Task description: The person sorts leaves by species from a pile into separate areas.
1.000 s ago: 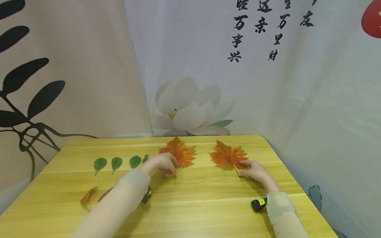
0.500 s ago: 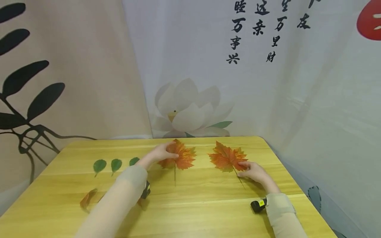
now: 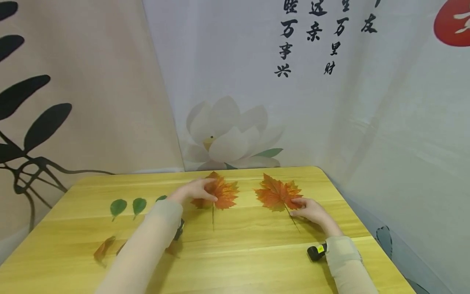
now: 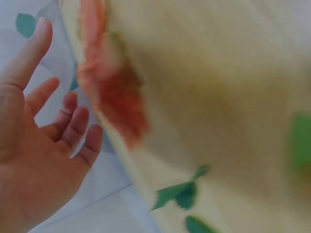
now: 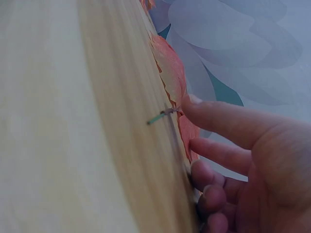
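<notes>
Two orange-red artificial maple leaves with thin stems lie near the table's far edge in the head view. Over the left maple leaf (image 3: 227,195) is my left hand (image 3: 194,190), covering part of its left side. The left wrist view shows this hand (image 4: 46,141) with fingers spread and slightly bent, nothing between them. My right hand (image 3: 312,213) is at the right maple leaf (image 3: 274,195), index finger on its right edge and thumb beside the stem. In the right wrist view, the thumb and index finger touch that leaf (image 5: 170,68) with a gap between them.
Green leaves (image 3: 118,207) stand in a row at the table's left, partly hidden by my left arm. Curled brown leaves (image 3: 104,248) lie nearer, also partly behind the sleeve. A printed cloth (image 3: 227,61) hangs behind the wooden table (image 3: 257,265).
My left hand has moved from the left maple leaf's stem up and left onto its blade, and its fingers have opened out. The right hand stays at its leaf. The view shifts slightly.
</notes>
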Motion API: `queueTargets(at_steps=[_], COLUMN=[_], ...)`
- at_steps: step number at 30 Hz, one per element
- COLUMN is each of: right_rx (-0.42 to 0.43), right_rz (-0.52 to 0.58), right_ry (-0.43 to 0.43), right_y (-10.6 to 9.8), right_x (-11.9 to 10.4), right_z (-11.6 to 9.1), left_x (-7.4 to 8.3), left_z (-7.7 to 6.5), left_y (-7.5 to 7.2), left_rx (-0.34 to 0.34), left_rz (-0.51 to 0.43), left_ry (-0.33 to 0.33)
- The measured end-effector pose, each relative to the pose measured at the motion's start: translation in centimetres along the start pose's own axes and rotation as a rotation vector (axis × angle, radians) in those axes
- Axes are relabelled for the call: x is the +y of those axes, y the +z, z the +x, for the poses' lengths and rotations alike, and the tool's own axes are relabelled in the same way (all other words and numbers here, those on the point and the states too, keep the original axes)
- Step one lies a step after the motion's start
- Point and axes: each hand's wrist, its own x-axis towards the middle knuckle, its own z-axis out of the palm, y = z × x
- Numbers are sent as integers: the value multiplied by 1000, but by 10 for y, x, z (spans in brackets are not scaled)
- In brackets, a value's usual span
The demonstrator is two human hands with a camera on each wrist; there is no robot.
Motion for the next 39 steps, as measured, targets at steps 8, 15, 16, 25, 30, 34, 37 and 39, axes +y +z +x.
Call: queueTargets(at_steps=[8,15,16,25,30,34,37,39], right_rx=[3,11,11,31,32,39,43,52], right_rz=[-6,-21,-25,-26,16,95,119,108], right_ry=[8,10,18,8,20,30,31,19], right_y=[-1,-3,-2,1,2,1,2,4], right_x=[1,3,3,4,5,5,2,1], right_z=[2,2,2,5,6,4,3,4], left_x=[17,24,23,-3,-20,-26,-27,-28], left_z=[1,9,10,12,8,6,4,3], left_y=[-29,-35,-35,-23,-8,1,4,5], left_rx=[-70,-79,-78,-54,-51,-79,-85,-86], left_rz=[64,55,54,38,25,37,43,59], left_ry=[-27,-11,-6,59,113,99,57,20])
